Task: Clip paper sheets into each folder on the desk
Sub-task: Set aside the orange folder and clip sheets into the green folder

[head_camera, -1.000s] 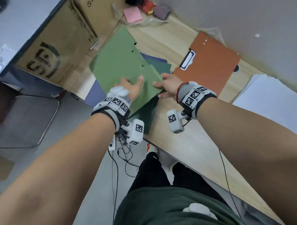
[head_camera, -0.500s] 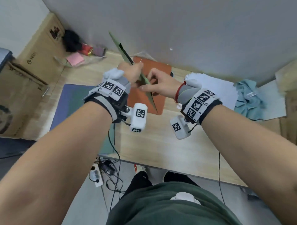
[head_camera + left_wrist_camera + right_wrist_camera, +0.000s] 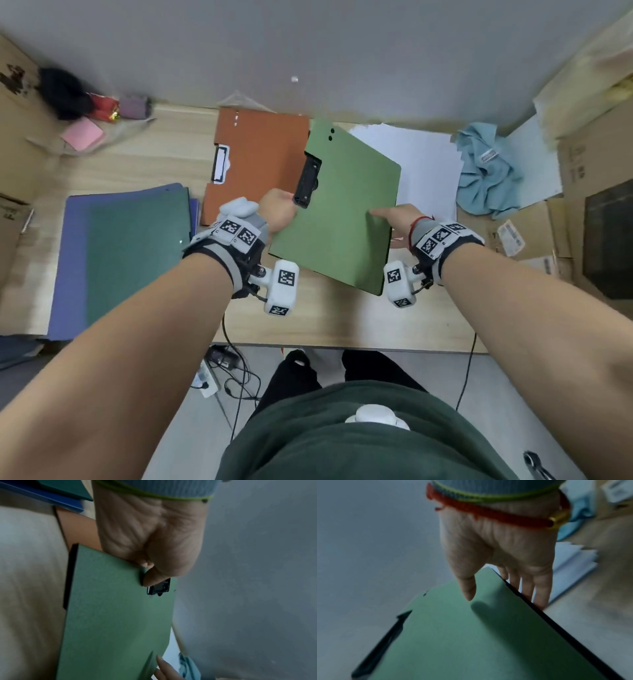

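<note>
I hold a light green clip folder (image 3: 342, 219) with both hands, tilted above the desk with its black clip (image 3: 308, 181) facing up. My left hand (image 3: 279, 212) pinches its left edge beside the clip (image 3: 159, 588), thumb on top of the folder (image 3: 116, 615). My right hand (image 3: 394, 219) grips the right edge, thumb on the folder's face (image 3: 471, 642) and fingers (image 3: 541, 588) underneath. An orange clip folder (image 3: 260, 154) lies on the desk behind. A stack of white paper (image 3: 428, 164) lies partly under the green folder.
A pile of blue and dark green folders (image 3: 120, 246) lies at the desk's left. A crumpled blue cloth (image 3: 486, 168) sits right of the paper (image 3: 573, 568). Cardboard boxes (image 3: 599, 205) stand at the right, small clutter (image 3: 85, 113) at the back left, and a grey wall behind.
The green folder, lifted from the left pile and held on edge half a second ago, has turned clip side up and moved right over the paper and the orange folder.
</note>
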`<action>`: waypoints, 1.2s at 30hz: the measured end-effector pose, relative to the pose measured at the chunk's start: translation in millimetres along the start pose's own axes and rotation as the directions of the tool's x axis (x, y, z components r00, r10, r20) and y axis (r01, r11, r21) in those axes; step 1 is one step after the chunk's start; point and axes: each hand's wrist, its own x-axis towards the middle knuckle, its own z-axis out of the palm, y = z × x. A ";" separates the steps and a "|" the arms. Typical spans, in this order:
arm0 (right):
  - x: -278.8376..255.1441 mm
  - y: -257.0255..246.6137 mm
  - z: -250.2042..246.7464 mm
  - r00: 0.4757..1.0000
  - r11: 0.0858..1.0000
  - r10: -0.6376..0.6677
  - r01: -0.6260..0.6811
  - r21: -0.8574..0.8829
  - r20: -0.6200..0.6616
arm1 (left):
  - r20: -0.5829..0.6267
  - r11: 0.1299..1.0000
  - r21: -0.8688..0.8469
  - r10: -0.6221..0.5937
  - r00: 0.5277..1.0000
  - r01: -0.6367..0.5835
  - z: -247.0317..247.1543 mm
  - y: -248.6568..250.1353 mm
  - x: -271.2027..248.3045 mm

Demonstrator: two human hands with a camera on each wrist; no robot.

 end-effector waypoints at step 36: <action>-13.5 -2.3 -0.5 0.885 0.962 -0.247 0.173 0.212 0.396 | 0.058 0.890 0.454 -0.077 0.995 0.042 39.6 -8.3 -2.9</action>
